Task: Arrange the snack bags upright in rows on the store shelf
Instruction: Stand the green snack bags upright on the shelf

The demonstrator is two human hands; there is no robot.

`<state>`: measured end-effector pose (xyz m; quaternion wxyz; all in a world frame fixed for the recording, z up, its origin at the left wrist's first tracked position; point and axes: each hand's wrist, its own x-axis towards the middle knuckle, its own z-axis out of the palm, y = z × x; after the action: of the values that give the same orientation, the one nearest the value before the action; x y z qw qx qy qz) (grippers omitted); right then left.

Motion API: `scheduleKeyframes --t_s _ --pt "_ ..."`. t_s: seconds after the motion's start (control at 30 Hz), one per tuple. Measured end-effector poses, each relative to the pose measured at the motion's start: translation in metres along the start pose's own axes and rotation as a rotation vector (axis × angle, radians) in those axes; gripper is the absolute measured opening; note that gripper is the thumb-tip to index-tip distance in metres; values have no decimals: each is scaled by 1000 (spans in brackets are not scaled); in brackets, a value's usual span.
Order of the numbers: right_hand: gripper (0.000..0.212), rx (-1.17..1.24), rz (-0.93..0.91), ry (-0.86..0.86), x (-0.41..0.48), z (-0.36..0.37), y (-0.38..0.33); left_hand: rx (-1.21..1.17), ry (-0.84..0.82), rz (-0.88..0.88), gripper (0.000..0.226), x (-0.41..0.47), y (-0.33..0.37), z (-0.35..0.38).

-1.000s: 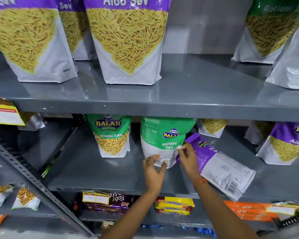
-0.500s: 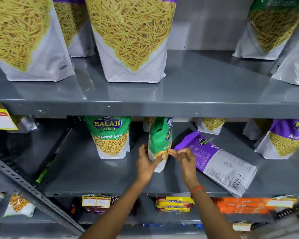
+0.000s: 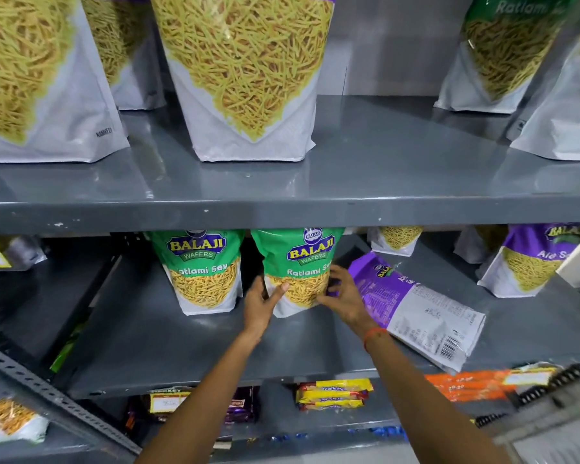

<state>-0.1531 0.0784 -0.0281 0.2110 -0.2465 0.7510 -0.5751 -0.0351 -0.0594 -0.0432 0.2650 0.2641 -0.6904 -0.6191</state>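
Note:
A green Ratlami Sev bag [image 3: 298, 262] stands upright on the grey middle shelf [image 3: 181, 343], front face toward me. My left hand [image 3: 260, 303] grips its lower left edge and my right hand [image 3: 344, 296] holds its lower right side. A second green Ratlami Sev bag [image 3: 203, 269] stands upright just to its left. Right of my right hand a purple Aloo Sev bag [image 3: 416, 306] lies flat, back side up.
Large Aloo Sev bags [image 3: 245, 72] and a green bag [image 3: 503, 55] stand on the upper shelf [image 3: 349, 209], which overhangs the tops of the bags below. More purple bags [image 3: 529, 259] stand at the right. Biscuit packs [image 3: 332, 395] lie on the lower shelf. A slotted metal upright [image 3: 47, 396] crosses at the left.
The green bag has been turned from edge-on to face front and stood beside the other green bag. Both hands moved with it and stay on its lower sides.

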Motion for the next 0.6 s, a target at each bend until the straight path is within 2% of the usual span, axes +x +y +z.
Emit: scheduleKeyframes --t_s 0.1,0.23,0.3,0.4,0.5,0.6 --pt "64 -65 -14 55 -4 5 8 36 -67 -8 53 7 1 -5" --pt "51 -88 -5 51 0 -1 8 -45 -147 -142 41 12 3 -11" --pt "44 -86 -8 44 1 -9 6 -64 -71 -119 45 5 4 -3" --pt "34 -135 -98 140 -1 -27 -1 27 142 -71 67 -18 9 30" --pt "38 -426 -220 158 -1 -60 -2 253 346 -72 76 -46 14 80" --pt "52 -778 -168 26 1 -100 8 270 376 -129 72 -67 19 136"
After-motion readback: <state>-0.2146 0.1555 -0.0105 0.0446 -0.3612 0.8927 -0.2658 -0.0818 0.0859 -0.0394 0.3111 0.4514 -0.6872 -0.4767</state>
